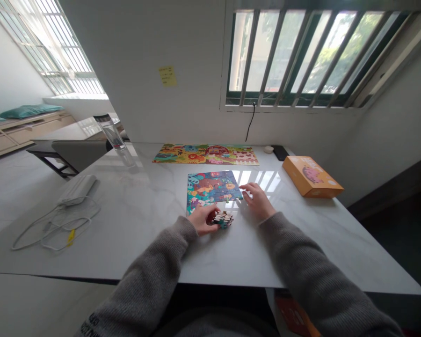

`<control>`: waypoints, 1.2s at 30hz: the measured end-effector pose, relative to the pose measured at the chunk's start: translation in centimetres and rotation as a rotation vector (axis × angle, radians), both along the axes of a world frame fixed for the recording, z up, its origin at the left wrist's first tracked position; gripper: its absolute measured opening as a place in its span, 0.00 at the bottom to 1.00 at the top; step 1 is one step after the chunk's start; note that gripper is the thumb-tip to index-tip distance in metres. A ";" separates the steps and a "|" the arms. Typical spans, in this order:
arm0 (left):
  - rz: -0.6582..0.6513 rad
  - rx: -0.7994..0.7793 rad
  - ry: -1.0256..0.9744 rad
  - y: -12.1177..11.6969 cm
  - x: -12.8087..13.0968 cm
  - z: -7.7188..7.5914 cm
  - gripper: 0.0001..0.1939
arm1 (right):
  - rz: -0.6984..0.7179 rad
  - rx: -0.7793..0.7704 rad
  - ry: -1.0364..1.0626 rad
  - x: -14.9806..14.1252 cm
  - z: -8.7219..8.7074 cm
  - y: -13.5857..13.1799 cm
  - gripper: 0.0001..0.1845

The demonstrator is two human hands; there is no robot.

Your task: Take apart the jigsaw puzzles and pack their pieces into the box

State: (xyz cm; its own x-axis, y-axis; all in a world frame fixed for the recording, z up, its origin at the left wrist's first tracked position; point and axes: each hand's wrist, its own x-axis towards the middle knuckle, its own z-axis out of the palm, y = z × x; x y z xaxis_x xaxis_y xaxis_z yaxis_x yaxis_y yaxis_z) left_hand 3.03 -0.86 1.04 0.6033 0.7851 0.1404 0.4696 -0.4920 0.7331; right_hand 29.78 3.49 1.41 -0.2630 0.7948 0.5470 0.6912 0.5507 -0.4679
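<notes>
A partly assembled jigsaw puzzle (212, 189) with a colourful animal picture lies flat on the white marble table (136, 220). My left hand (203, 219) rests at its near edge, shut on a small stack of puzzle pieces (222, 219). My right hand (257, 200) lies palm down to the right, its fingertips at the puzzle's right edge and holding nothing I can see. Beyond the puzzle lies a long farm-scene picture strip (206, 155) with a red barn.
An orange cardboard box (312, 177) lies on the table to the right. A clear water bottle (112, 133) stands at the far left corner. A white device (77, 189) with white cable (56, 231) sits left. A black phone (279, 152) lies at the back.
</notes>
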 end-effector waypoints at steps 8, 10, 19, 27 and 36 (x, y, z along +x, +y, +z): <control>0.122 0.096 0.080 0.3 -0.5 0.3 0.19 | 0.116 -0.075 -0.218 -1.3 -0.8 -0.3 0.13; 0.122 0.083 0.088 0.3 -0.5 0.2 0.18 | 0.166 -0.099 -0.165 -2.1 0.5 -1.5 0.14; 0.156 0.161 0.107 0.0 -1.3 0.3 0.16 | 0.466 -0.249 -0.059 -5.6 1.1 -4.9 0.27; 0.088 0.319 0.326 -0.7 -9.2 3.0 0.13 | 0.382 -0.248 -0.096 -5.5 1.0 -4.7 0.22; -0.078 0.502 0.638 -1.2 -8.4 0.9 0.13 | 0.378 -0.210 -0.093 -5.7 0.5 -4.8 0.28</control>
State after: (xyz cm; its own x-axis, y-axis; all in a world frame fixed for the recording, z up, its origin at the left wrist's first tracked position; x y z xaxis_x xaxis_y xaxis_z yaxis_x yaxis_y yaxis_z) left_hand -5.37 -2.11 1.97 0.7361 0.6727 0.0750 0.6733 -0.7391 0.0197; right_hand 24.08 -1.32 1.93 -0.5966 0.7250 0.3442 0.5041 0.6723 -0.5422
